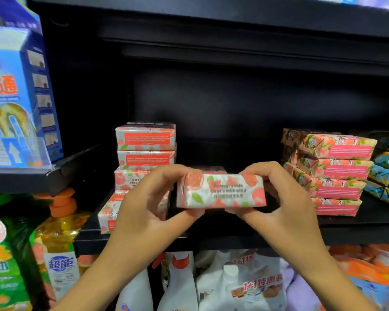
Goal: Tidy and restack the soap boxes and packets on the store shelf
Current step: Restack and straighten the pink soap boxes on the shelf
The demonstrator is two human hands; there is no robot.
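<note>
Your left hand (144, 205) and right hand (276, 198) pinch the ends of a soap box (221, 190) above the shelf's (357, 223) front edge; likely light, stiff, glossy paper, so grip the short ends firmly.

You get soft, even light from your side of the shelf; your left hand (148, 209), right hand (285, 205) and the soap box (221, 190) are well lit, with no hard glare; the black back panel (234, 104) stays dim, and the recess under the upper shelf is in deep shadow; the print on the soap box is soft, barely legible; the blue carton (11, 97) at the left edge is bright, smeared and bowed by the wide lens; the bags (245, 286) along the bottom blur too.
</note>
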